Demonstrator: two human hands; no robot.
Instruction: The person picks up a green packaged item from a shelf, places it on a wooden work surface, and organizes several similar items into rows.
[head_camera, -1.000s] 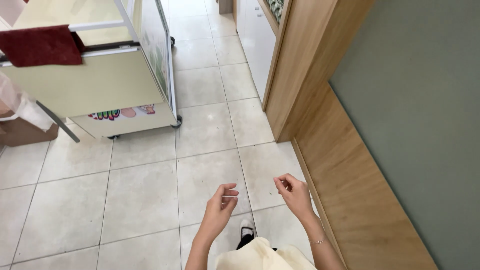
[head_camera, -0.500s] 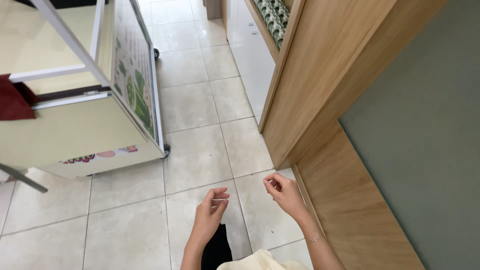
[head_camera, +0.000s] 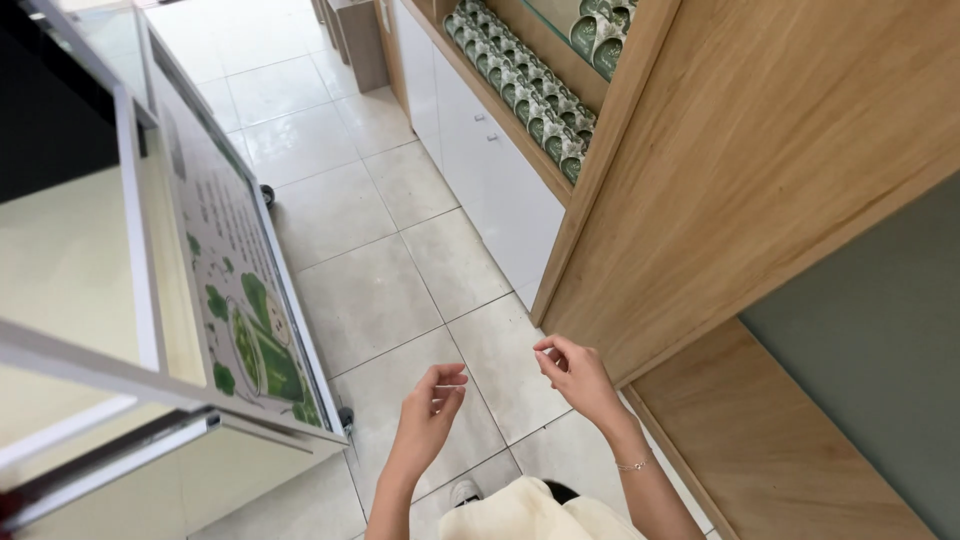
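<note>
Both my hands are raised in front of me above the tiled floor (head_camera: 400, 260), about a hand's width apart. My left hand (head_camera: 428, 415) has its thumb and forefinger pinched on what looks like a thin pale strand (head_camera: 452, 386). My right hand (head_camera: 574, 374) is also curled with its fingertips pinched together, and anything in it is too small to make out. A thin bracelet (head_camera: 632, 464) sits on my right wrist. My cream garment (head_camera: 520, 515) and one shoe (head_camera: 465, 492) show at the bottom edge.
A wheeled cart (head_camera: 140, 330) with a white frame and a green illustrated side panel (head_camera: 245, 320) stands close on my left. On my right are a wooden shelf unit (head_camera: 740, 200) with rows of green-and-white packages (head_camera: 520, 90), white cabinet doors (head_camera: 480, 170) and a wooden ledge (head_camera: 780, 450).
The view has tilted up and moved forward, so the cart is now closer on the left. Both hands have lifted slightly and stay pinched, a similar distance apart.
</note>
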